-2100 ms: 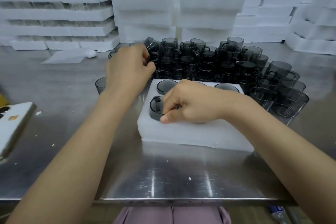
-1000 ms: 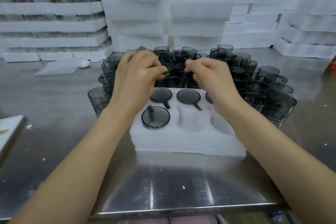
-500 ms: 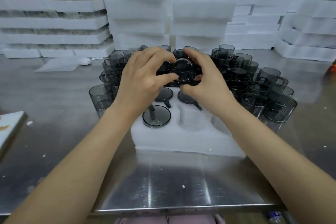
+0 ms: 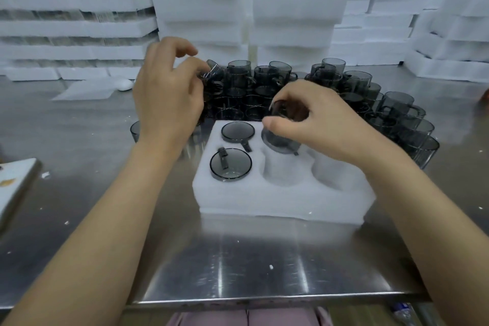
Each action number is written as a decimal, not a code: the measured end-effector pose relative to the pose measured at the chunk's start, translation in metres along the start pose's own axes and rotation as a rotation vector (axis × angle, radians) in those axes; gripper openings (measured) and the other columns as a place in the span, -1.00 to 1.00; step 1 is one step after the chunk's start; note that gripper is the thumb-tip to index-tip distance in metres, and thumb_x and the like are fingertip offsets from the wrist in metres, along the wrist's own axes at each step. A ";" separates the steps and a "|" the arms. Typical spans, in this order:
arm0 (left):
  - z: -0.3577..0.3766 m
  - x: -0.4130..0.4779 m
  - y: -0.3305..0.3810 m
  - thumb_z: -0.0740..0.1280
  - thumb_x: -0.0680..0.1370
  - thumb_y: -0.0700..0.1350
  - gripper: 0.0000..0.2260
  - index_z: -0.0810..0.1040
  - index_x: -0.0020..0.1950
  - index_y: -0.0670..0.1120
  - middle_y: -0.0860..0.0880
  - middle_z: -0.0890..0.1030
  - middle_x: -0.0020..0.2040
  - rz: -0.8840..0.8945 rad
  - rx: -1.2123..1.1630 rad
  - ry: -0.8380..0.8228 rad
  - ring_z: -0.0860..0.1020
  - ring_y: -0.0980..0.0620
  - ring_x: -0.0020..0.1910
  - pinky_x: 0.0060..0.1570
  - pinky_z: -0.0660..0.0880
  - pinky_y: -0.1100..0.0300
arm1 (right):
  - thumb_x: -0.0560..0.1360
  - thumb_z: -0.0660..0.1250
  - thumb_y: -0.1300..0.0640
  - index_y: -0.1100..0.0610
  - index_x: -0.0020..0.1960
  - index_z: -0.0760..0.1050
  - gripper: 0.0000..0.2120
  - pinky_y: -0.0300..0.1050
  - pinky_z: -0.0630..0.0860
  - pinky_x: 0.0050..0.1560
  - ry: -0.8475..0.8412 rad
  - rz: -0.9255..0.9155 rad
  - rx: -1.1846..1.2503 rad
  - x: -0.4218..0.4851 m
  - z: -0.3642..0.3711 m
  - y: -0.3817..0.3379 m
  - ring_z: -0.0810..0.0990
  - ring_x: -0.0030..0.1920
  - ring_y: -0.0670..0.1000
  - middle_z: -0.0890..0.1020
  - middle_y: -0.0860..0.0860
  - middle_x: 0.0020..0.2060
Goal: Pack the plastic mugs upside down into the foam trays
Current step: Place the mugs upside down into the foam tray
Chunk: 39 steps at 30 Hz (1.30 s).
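Observation:
A white foam tray (image 4: pixel 277 204) lies in the middle of the steel table. Smoky grey plastic mugs sit upside down in its back-left pocket (image 4: pixel 237 132), front-left pocket (image 4: pixel 230 164) and back-middle pocket (image 4: pixel 277 145). The front-middle pocket (image 4: pixel 280 169) and front-right pocket (image 4: pixel 328 172) hold nothing. My right hand (image 4: pixel 317 124) grips another grey mug (image 4: pixel 288 114) just above the tray's back middle. My left hand (image 4: pixel 169 92) hovers at the left end of the mug pile (image 4: pixel 330 92), fingers loosely curled, thumb tip by a tilted mug (image 4: pixel 214 71).
Loose mugs crowd the table behind and to the right of the tray. Stacks of white foam trays (image 4: pixel 201 8) wall off the back and right side. A flat foam sheet (image 4: pixel 87 90) lies at the back left. A white object (image 4: pixel 13 182) sits at the left edge.
Both hands held one mug above the tray half a second ago. My right hand now has it alone, lower over the tray, and my left hand has swung back to the pile.

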<state>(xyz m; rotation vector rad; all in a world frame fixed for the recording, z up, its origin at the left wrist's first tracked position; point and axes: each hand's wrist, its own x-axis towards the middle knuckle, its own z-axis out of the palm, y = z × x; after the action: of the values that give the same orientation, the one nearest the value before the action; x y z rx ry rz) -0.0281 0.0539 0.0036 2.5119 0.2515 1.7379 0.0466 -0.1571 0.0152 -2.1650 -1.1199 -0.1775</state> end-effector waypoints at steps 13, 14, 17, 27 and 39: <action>0.005 -0.005 -0.024 0.26 0.48 -0.25 -0.70 0.61 0.18 -0.14 -0.25 0.52 0.17 -0.365 0.247 -0.516 0.42 -0.27 0.19 0.14 0.37 -0.03 | 0.23 0.42 -0.28 -0.13 -0.05 0.52 -0.63 -0.24 0.45 -0.04 -0.428 -0.090 0.015 -0.008 0.001 -0.002 0.50 -0.06 -0.16 0.51 -0.17 -0.08; 0.005 -0.006 -0.025 0.27 0.48 -0.25 -0.69 0.58 0.21 -0.16 -0.27 0.48 0.20 -0.412 0.266 -0.557 0.40 -0.28 0.22 0.18 0.36 -0.04 | 0.22 0.42 -0.27 -0.13 -0.04 0.51 -0.61 -0.22 0.45 -0.02 -0.436 -0.107 -0.021 -0.008 0.002 -0.002 0.49 -0.05 -0.17 0.49 -0.17 -0.08; 0.006 -0.008 -0.029 0.29 0.52 -0.13 -0.62 0.42 0.32 -0.22 -0.29 0.34 0.34 -0.587 0.387 -0.735 0.27 -0.28 0.36 0.31 0.30 -0.16 | 0.23 0.44 -0.32 -0.15 0.02 0.51 -0.56 -0.23 0.42 -0.01 -0.515 -0.116 -0.071 -0.008 0.002 -0.002 0.47 -0.03 -0.18 0.46 -0.18 -0.08; 0.011 -0.009 -0.038 0.29 0.54 -0.12 -0.55 0.31 0.37 -0.25 -0.31 0.35 0.32 -0.774 0.461 -0.943 0.35 -0.29 0.31 0.24 0.38 -0.07 | 0.40 -0.16 -0.43 -0.22 0.53 -0.06 -0.27 -0.08 -0.30 0.51 -0.565 -0.220 -0.259 -0.014 0.029 0.001 -0.29 0.50 -0.18 -0.09 -0.26 0.53; -0.008 0.004 -0.001 0.46 0.38 -0.06 -0.39 0.36 0.38 -0.14 -0.21 0.38 0.25 -0.324 0.022 -0.355 0.31 -0.20 0.29 0.19 0.31 0.05 | 0.61 0.18 0.17 -0.01 0.45 0.31 -0.58 -0.46 0.32 0.19 -0.004 -0.066 0.230 -0.004 0.031 0.004 0.41 0.26 -0.18 0.47 -0.11 0.30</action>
<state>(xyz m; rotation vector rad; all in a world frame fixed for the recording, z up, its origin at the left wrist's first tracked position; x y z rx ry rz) -0.0344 0.0549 0.0101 2.5574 0.6102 1.1581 0.0414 -0.1420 -0.0121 -1.9278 -1.1557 -0.0695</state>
